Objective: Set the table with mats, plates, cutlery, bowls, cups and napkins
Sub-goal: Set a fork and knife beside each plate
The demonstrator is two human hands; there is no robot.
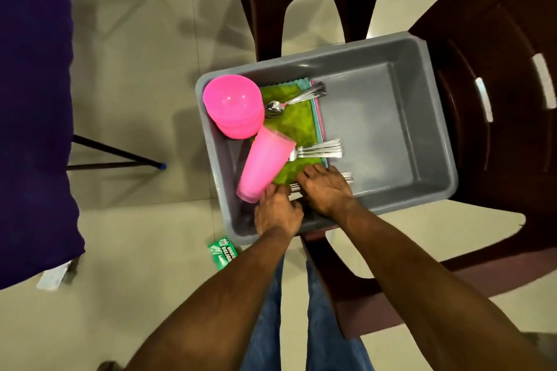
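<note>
A grey plastic tub [391, 117] is sitting on a dark maroon plastic chair [497, 99], and both hands are reaching into its near corner. The left hand [277, 214] is lying knuckles-up just beside the base of the pink cups [265, 164], a nested stack lying on its side; how many cups are in it cannot be told. The right hand [327, 190] is resting with fingers spread and bent over a bundle of cutlery [346, 176], mostly hidden beneath it; whether either hand is actually gripping anything cannot be told. Three cutlery bundles are showing: that one, forks [319, 149] in the middle, and spoons [297, 99] at the far end. All are lying on a green napkin [297, 123] topping a stack with teal and pink edges. Stacked pink bowls [233, 105] are occupying the far left corner. One green packet [223, 251] is lying on the tiled floor [144, 69].
</note>
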